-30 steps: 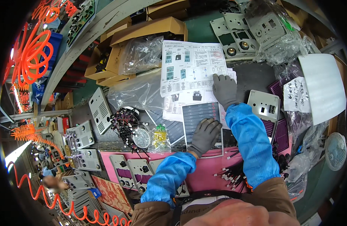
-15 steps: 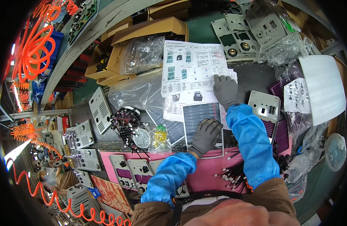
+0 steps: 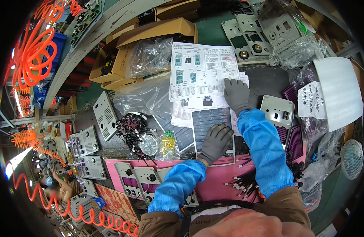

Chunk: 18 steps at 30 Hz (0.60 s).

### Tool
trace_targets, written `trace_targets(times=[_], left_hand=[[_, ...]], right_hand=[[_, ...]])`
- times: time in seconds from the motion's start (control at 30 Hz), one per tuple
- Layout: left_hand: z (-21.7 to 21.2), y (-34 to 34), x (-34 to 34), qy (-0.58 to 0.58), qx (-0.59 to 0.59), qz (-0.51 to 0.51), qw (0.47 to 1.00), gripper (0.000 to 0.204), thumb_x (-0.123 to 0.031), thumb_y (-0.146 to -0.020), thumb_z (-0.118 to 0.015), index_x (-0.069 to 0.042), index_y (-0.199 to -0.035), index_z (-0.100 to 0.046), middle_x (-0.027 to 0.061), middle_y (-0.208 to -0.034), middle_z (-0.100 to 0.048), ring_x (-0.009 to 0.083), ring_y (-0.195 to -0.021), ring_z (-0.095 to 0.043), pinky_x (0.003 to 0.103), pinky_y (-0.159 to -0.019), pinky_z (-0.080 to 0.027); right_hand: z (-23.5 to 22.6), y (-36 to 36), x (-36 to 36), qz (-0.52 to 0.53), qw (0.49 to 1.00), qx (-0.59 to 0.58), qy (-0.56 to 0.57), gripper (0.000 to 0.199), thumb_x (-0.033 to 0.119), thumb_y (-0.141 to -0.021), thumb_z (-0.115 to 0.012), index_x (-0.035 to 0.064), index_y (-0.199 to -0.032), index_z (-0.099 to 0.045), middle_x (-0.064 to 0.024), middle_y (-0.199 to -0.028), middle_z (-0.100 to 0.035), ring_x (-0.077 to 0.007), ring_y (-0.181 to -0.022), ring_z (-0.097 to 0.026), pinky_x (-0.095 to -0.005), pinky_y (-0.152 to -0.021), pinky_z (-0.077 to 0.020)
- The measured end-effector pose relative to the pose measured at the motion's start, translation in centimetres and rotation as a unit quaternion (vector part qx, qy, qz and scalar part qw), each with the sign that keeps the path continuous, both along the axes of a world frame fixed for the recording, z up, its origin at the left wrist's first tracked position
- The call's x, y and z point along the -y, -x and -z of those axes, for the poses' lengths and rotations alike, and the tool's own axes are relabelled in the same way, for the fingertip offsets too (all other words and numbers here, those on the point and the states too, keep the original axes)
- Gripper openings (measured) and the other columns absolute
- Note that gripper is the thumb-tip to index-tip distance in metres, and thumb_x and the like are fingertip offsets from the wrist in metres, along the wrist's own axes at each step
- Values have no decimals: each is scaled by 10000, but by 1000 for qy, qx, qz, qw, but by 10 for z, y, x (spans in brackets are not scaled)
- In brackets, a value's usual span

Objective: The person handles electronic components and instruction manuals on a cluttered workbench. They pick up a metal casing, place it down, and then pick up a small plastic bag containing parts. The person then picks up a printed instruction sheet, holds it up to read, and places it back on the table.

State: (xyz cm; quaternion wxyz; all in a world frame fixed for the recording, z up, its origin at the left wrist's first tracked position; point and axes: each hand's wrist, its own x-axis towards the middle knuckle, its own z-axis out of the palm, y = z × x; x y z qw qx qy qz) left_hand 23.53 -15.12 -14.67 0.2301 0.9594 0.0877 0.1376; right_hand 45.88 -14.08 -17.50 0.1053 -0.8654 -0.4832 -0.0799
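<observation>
Both hands wear grey gloves and blue sleeve covers. The left hand (image 3: 216, 142) lies flat with fingers spread on a dark sheet of sticker strips (image 3: 212, 123), pressing it down; the sheet lies at the middle of the surface (image 3: 265, 81), partly over white printed papers. The right hand (image 3: 237, 94) rests palm down, fingers loosely spread, on those instruction papers (image 3: 201, 71) just beyond the dark sheet, pinching nothing.

Close on the right of the right forearm lies a grey metal faceplate (image 3: 277, 113) with a small cut-out, over purple ribbed panels (image 3: 292, 136). Left of the dark sheet sit a small clear bag of yellow and green parts (image 3: 168, 143), a round silver disc (image 3: 148, 145) and a tangle of black wires (image 3: 130, 128). A large clear plastic bag (image 3: 144, 96) lies beyond them, and a vented grey panel (image 3: 104, 114) further left.

The near edge of the surface is a pink tray (image 3: 213, 189) carrying grey panels with knobs (image 3: 140, 179) and loose white-tipped connectors (image 3: 241, 183). The far side holds brown cardboard boxes (image 3: 150, 33), bagged grey panels (image 3: 284, 27) and a white sheet with handwriting (image 3: 312, 100) on the right. A small white fan (image 3: 352, 158) stands at the right edge. Orange coiled hose (image 3: 31, 47) hangs at the upper left and along the lower left, where more grey panels are lined up.
</observation>
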Motion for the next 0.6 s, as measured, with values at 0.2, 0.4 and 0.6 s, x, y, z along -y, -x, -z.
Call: trace_targets(times=[0.2, 0.4, 0.6], left_hand=[[-1, 0, -1, -1, -1, 4, 1000, 376, -195, -868, -673, -112, -1235, -662, 64, -1264, -618, 264, -1260, -534, 468, -1120, -389], [-3, 0, -1, 3, 1, 6, 1000, 377, -194, -865, -675, -112, -1232, -661, 66, -1257, -616, 267, -1256, -531, 471, -1112, -393], [-1, -1, -1, 4, -8, 2, 1000, 367, -194, -869, -670, -113, -1226, -663, 64, -1260, -612, 270, -1259, -524, 473, -1115, -388]], right_hand=[[-1, 0, 1, -3, 1000, 2, -2, 373, 270, -869, -659, 101, -1202, -652, -59, -975, -655, -239, -920, -642, -424, -760, -500], [-4, 1, 0, -2, 1000, 0, -7, 365, 264, -868, -657, 101, -1195, -654, -57, -969, -652, -239, -916, -641, -426, -764, -498], [-2, 0, 0, -6, 1000, 13, -13, 363, 248, -860, -659, 101, -1192, -653, -59, -957, -652, -244, -909, -643, -427, -758, -504]])
